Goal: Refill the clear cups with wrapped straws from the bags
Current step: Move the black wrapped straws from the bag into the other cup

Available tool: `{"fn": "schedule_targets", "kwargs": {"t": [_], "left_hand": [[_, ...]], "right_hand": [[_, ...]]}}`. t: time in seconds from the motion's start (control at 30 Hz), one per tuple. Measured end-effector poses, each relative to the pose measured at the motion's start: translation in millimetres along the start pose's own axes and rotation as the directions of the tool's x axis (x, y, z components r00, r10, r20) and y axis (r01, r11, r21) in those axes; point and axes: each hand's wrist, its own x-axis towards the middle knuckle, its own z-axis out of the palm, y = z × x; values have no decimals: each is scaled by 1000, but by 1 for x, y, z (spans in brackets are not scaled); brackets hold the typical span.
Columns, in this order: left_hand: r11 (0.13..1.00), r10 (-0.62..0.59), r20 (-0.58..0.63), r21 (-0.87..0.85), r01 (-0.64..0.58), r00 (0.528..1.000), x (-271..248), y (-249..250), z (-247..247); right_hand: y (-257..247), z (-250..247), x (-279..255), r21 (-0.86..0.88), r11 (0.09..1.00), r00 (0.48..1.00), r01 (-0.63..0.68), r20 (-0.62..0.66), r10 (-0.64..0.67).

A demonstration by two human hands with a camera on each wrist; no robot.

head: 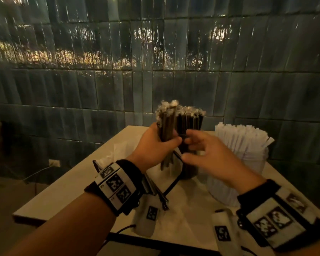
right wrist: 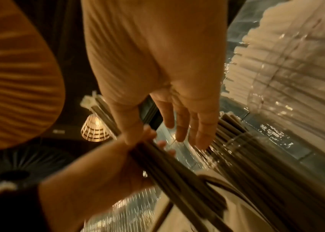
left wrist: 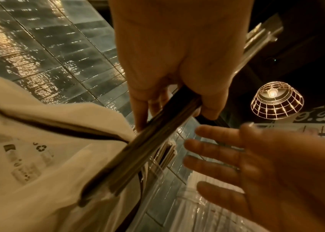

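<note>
My left hand grips a bundle of dark wrapped straws upright, just left of a clear cup that holds more dark straws. In the left wrist view my left hand has fingers and thumb curled round the bundle. My right hand is beside the bundle, fingers relaxed and spread, holding nothing. In the right wrist view its thumb touches the bundle and its fingers reach toward the cup. A second clear cup packed with white wrapped straws stands at the right.
A plastic bag with printed marks lies under my left wrist; loose dark straws stick out of it. The pale table ends at the left and near edges. A dark tiled wall stands close behind. A pendant lamp hangs overhead.
</note>
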Motion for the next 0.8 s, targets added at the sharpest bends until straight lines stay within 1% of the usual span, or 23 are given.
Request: {"fn": "schedule_targets", "kwargs": {"t": [0.03,0.1,0.2,0.27,0.37,0.43,0.5,0.53,0.63,0.7,0.77,0.8], "left_hand": [[999,7,0,-51,-7,1000,1,2,-1],[989,-8,44,-149,14,999,1,4,0],[953,-107,113,-271,134,988,3,4,2],[924,-141,121,-339,175,983,6,6,2],[915,-139,106,-366,168,985,11,11,-2],[928,-123,95,-341,148,988,14,15,-6],[959,-72,83,-269,92,994,17,20,-8],[974,-37,79,-222,54,996,18,23,-8],[994,49,39,-96,-45,998,25,21,-5],[997,76,24,20,-77,997,31,14,-7],[993,69,76,93,-76,995,37,4,-13],[993,42,116,101,-54,992,40,-2,-18]], "right_hand": [[2,6,4,-56,998,1000,26,11,-26],[5,15,12,-16,997,997,78,23,-77],[0,25,23,43,986,987,162,-10,-162],[-3,27,31,104,977,983,184,-32,-182],[-6,28,41,166,968,982,187,-22,-186],[-9,29,46,220,960,985,172,-8,-175],[-11,30,51,265,948,984,176,-12,-179],[-13,29,54,251,950,981,188,-10,-191],[-19,22,62,80,978,979,194,54,-198],[-22,14,69,-13,980,977,196,89,-195],[-25,4,77,-101,976,980,193,66,-187],[-26,-1,82,-132,975,983,181,33,-178]]}}
